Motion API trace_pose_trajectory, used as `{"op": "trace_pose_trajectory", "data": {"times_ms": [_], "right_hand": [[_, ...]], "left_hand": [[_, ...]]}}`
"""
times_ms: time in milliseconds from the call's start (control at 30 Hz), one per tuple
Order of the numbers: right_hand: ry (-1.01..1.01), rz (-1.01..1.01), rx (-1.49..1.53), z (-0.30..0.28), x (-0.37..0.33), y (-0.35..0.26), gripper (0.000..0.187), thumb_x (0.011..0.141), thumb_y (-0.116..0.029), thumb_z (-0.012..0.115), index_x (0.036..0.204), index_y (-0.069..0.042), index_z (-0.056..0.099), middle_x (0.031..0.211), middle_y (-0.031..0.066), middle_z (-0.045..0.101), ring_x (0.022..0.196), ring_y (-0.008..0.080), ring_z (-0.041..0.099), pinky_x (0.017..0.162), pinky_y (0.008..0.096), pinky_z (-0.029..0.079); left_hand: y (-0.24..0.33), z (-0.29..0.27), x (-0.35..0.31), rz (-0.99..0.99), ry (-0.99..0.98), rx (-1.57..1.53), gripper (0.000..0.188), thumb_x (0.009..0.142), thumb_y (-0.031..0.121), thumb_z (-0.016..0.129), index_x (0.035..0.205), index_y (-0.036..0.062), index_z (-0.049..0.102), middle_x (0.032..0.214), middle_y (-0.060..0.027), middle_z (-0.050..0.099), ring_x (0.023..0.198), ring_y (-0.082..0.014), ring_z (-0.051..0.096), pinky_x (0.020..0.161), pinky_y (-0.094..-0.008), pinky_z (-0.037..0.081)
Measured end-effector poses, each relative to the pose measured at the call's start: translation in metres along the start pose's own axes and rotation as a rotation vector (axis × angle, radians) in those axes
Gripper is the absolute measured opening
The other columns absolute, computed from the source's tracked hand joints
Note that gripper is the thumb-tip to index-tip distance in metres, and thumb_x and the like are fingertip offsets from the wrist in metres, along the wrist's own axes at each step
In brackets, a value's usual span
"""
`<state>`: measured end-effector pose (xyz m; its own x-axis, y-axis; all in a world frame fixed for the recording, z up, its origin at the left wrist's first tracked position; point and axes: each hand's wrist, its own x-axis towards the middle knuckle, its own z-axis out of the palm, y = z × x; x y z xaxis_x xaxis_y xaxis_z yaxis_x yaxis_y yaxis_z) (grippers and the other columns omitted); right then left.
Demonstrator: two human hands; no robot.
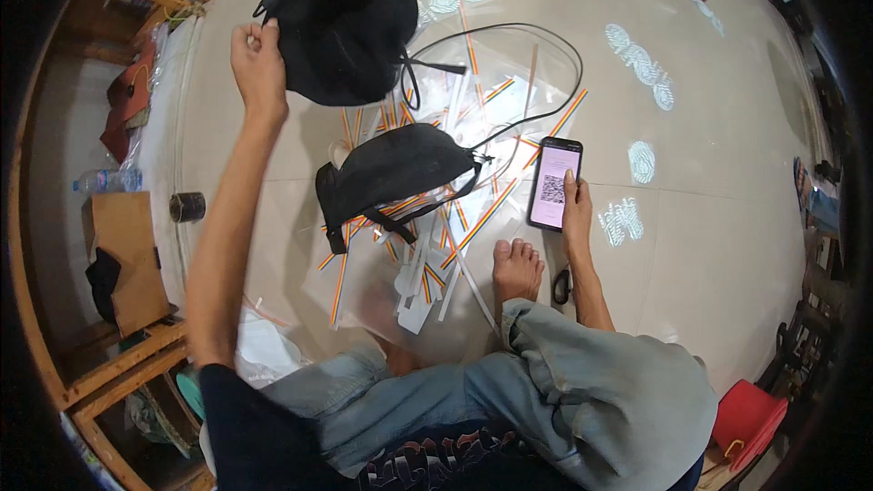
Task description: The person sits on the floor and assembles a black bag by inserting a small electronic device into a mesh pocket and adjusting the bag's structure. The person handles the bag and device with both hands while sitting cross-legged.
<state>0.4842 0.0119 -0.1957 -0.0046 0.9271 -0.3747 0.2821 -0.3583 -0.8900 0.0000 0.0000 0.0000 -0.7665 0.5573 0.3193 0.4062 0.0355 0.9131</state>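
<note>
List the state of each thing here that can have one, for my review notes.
Left hand: gripping the upper black bag by its edge
Right hand: holding the phone
Phone: screen lit, showing a square code
Lower black bag: lying on the striped strips
Striped strips: loose, scattered
Black cord: slack, curved
Bottle: capped; standing or lying unclear
</note>
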Motion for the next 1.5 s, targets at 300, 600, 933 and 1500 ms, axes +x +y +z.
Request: {"op": "trace_pose_trajectory", "data": {"times_ms": [300,600,933,1500], "right_hand": [[-0.049,-0.073,-0.392,-0.013,-0.008,-0.037,0.070,0.096,-0.054,0.066,0.123,0.010,0.066,0.109,0.0269,0.073,0.105,0.0304,0.071,0.093,0.0404,0.052],[-0.073,-0.099,-0.499,-0.022,-0.014,-0.052,0.074,0.093,-0.048,0.071,0.132,0.014,0.059,0.102,0.0315,0.073,0.096,0.0321,0.075,0.086,0.0389,0.056],[-0.033,-0.190,-0.680,-0.029,0.006,-0.071,0.067,0.094,-0.047,0.071,0.131,0.008,0.063,0.100,0.0282,0.075,0.094,0.0344,0.076,0.087,0.0382,0.056],[-1.337,-0.082,0.044,0.089,-0.088,-0.108,0.025,0.102,-0.019,0.065,0.117,0.000,0.068,0.094,0.0063,0.074,0.083,0.0133,0.070,0.077,0.0286,0.056]], "left_hand": [[0.017,-0.072,0.041,-0.038,-0.085,0.226,0.023,0.102,0.022,0.064,0.087,0.0121,0.049,0.069,0.0059,0.043,0.060,-0.0058,0.036,0.052,-0.0266,0.029],[-0.022,-0.087,0.048,0.077,0.079,0.452,0.024,0.099,0.023,0.065,0.089,0.0056,0.052,0.073,-0.0011,0.054,0.067,-0.0117,0.048,0.062,-0.0303,0.041],[0.024,-0.089,-0.012,0.337,-0.293,0.331,0.019,0.101,0.006,0.059,0.092,0.0016,0.042,0.124,-0.0211,0.072,0.090,-0.0161,0.064,0.074,-0.0308,0.049],[0.051,-0.074,-0.046,0.283,-0.347,0.169,0.020,0.106,0.013,0.058,0.093,0.0073,0.045,0.091,0.0018,0.053,0.084,-0.0071,0.042,0.073,-0.0239,0.037]]}}
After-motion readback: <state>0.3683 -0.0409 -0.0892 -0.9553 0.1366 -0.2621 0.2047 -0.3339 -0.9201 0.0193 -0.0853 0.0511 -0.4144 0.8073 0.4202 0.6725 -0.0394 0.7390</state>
